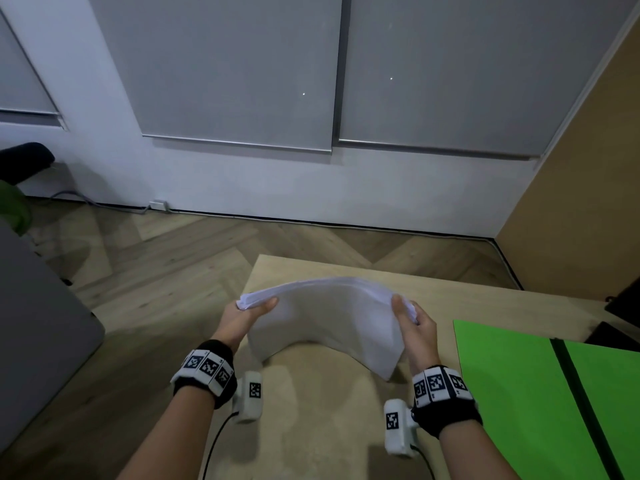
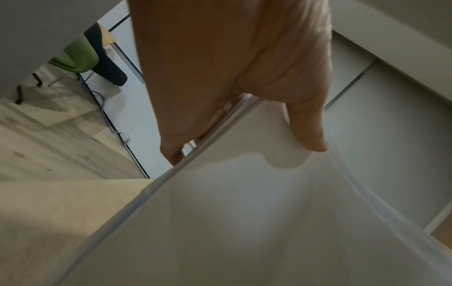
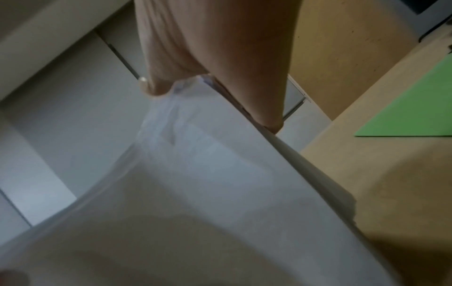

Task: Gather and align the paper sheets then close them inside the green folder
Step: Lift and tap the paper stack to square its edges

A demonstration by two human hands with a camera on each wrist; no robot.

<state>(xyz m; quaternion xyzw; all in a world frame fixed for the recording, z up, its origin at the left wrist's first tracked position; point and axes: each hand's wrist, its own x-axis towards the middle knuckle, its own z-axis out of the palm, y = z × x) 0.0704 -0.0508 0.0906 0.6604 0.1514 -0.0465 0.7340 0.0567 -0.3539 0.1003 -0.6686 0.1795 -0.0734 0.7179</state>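
Observation:
A stack of white paper sheets point(image 1: 325, 317) is held upright above the wooden table point(image 1: 329, 427), bowed into an arch between both hands. My left hand point(image 1: 247, 315) grips its left edge, thumb on the near face point(image 2: 307, 131). My right hand point(image 1: 412, 323) grips the right edge, thumb on the near face and fingers behind point(image 3: 257, 92). The sheets point(image 2: 244, 222) fill both wrist views point(image 3: 195, 193). The green folder point(image 1: 526, 393) lies open and flat on the table to the right, with a dark spine strip point(image 1: 581, 407); its corner shows in the right wrist view point(image 3: 415, 108).
The table's left edge runs diagonally beside my left arm, with wood floor point(image 1: 156, 258) beyond. A grey surface point(image 1: 38, 323) stands at the left, a green chair point(image 2: 78, 56) behind it. A brown panel point(image 1: 588, 202) and dark objects point(image 1: 623, 299) are at the right.

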